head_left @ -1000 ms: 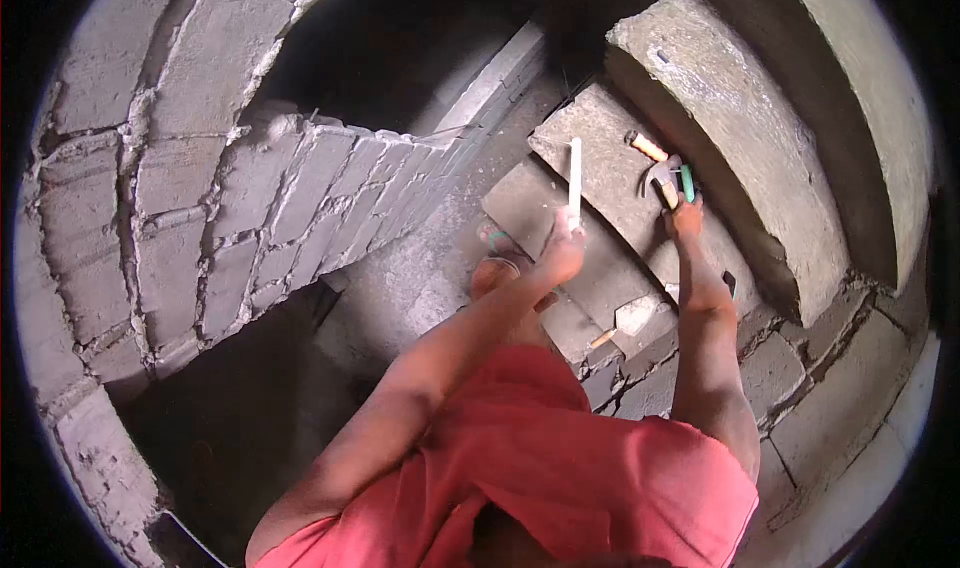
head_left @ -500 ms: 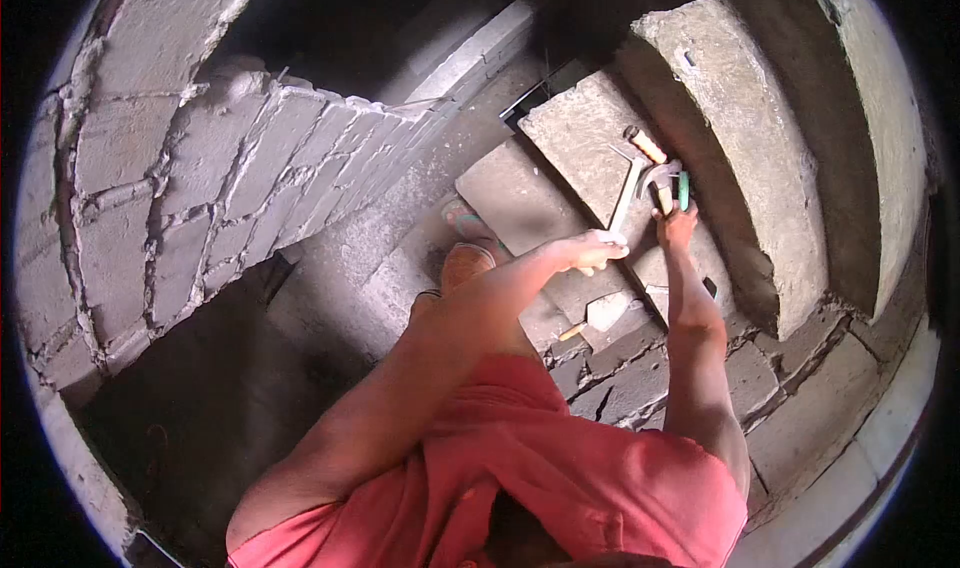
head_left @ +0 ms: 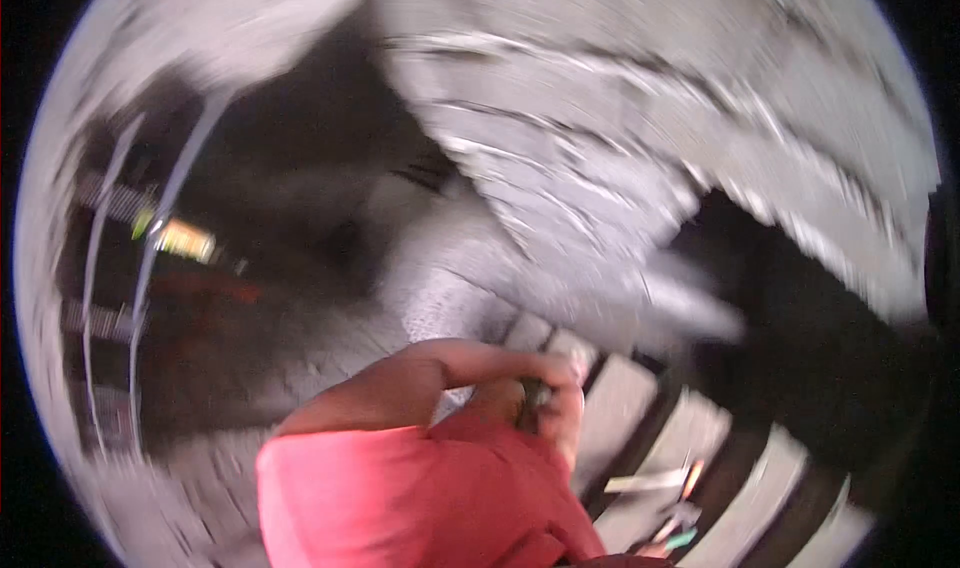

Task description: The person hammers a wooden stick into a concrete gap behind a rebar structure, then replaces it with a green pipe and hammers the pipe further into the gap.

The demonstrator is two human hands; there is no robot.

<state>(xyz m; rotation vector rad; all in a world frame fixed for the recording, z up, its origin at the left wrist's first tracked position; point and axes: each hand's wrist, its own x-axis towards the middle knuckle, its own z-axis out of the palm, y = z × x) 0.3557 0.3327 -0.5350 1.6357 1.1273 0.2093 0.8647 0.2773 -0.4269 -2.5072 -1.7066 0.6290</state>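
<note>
- One blurred left hand [head_left: 563,370] sits well apart from the hammer [head_left: 684,517]; openness and hold cannot be told.
- Right hand [head_left: 655,549], partly visible beside the hammer: likewise unclear.
- Pale bar [head_left: 640,484] lies near the hammer; a firm grip should help.

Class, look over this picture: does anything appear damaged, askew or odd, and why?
Yes. The block wall has a ragged edge beside the dark opening, odd because it isn't straight; blur hides whether it is broken or unfinished. Also, a pale strip appears askew on a step, angled to its edge.
</note>
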